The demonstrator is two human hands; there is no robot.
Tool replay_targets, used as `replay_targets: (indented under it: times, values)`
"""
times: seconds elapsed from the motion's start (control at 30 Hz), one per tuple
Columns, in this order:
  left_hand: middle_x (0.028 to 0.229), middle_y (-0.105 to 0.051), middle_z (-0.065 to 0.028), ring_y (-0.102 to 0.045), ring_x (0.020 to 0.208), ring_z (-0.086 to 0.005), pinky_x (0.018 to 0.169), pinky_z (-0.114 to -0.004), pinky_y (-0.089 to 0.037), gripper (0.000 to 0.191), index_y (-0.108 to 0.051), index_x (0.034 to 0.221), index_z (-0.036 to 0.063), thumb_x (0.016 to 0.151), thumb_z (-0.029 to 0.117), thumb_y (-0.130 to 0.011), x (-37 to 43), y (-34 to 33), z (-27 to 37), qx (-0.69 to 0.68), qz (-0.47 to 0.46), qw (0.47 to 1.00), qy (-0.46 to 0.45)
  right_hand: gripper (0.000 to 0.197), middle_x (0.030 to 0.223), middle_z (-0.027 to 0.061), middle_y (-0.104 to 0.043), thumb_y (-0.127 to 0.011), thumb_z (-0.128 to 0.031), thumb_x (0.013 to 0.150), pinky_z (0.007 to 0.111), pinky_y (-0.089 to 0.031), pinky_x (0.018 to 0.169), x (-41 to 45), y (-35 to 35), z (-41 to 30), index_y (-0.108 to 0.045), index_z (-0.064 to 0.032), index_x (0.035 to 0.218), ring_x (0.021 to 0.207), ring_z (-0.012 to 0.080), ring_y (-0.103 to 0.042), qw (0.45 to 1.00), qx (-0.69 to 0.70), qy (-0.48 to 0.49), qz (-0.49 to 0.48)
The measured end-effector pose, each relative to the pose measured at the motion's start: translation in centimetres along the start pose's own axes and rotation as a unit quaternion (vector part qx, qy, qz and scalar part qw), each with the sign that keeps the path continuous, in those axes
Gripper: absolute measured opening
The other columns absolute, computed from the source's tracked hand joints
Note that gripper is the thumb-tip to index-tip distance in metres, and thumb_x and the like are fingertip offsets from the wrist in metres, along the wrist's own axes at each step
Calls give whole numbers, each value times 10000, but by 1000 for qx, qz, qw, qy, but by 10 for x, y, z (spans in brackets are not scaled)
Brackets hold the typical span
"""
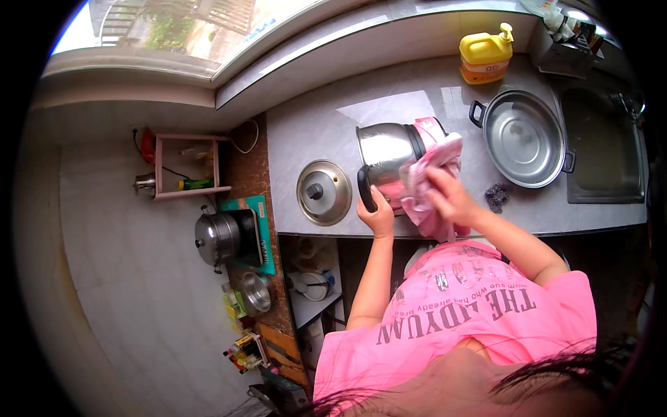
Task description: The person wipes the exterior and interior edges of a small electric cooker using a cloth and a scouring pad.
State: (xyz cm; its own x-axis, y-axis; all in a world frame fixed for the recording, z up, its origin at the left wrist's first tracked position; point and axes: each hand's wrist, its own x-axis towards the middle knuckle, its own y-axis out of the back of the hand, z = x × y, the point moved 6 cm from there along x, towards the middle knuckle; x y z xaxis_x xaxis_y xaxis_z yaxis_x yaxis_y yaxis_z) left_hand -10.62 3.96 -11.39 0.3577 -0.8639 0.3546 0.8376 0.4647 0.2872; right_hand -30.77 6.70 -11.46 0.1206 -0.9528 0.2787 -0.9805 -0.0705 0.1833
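A shiny stainless steel pot [384,143] with black handles lies tipped on its side on the grey counter [312,138], its rim turned to the left. My left hand [379,213] grips the pot's near black handle [367,188]. Bunched in my right hand [452,198] is a pink cloth [424,177], pressed against the pot's base end. The cloth hides much of that end, and part of my right hand is blurred. To the left of the pot, a round lid [336,206] with a dark knob rests on the counter.
A wide two-handled metal pan [523,138] stands right of the pot, beside the sink [604,146]. Near the counter's front edge lies a dark scouring pad [497,197]. A yellow pump jug [484,57] stands behind. On the left, a lidded pot [216,240] sits on a cooktop.
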Motion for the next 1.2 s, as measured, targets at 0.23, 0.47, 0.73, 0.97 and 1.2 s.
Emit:
replay_targets:
  times: [0.23, 0.47, 0.73, 0.97, 1.2]
  values:
    - [584, -557, -27, -504, 490, -105, 454, -270, -387, 202, -586, 752, -25, 907, 102, -559, -18, 15, -22, 42, 23, 999, -24, 606, 1258, 122, -535, -603, -303, 829, 416, -405, 948, 40, -36, -2, -416, -71, 1357, 1130, 304, -502, 961, -274, 20, 20]
    - [546, -546, -49, -516, 486, -139, 458, -299, -383, 274, -550, 672, -16, 911, 118, -549, -21, 11, -30, 53, 57, 997, -21, 362, 1052, 129, -631, -575, -261, 861, 413, -410, 903, 122, -23, 25, -573, -42, 1149, 1086, 291, -527, 932, -345, -113, 10]
    - [562, -558, -86, -546, 515, -176, 501, -326, -424, 212, -567, 718, -28, 893, 92, -557, -12, 11, -21, 36, 78, 994, -69, 226, 1013, 161, -646, -578, -100, 846, 369, -467, 859, 117, -90, -33, -634, -24, 1052, 956, 322, -607, 992, -16, 112, -54]
    - [538, -553, -88, -539, 482, -191, 464, -336, -389, 227, -588, 723, -30, 893, 113, -546, -21, 17, -37, 38, 56, 997, -43, 315, 1061, 182, -643, -468, -235, 904, 398, -454, 892, 167, -66, 41, -653, -48, 1078, 1007, 335, -603, 994, -104, -27, -31]
    - [550, -556, -116, -534, 484, -213, 472, -359, -388, 229, -590, 737, -37, 896, 123, -548, -18, 17, -35, 55, 75, 995, -41, 272, 1086, 140, -618, -498, -133, 851, 412, -401, 925, 147, -96, -16, -625, -50, 1076, 1073, 301, -546, 981, -126, 133, -69]
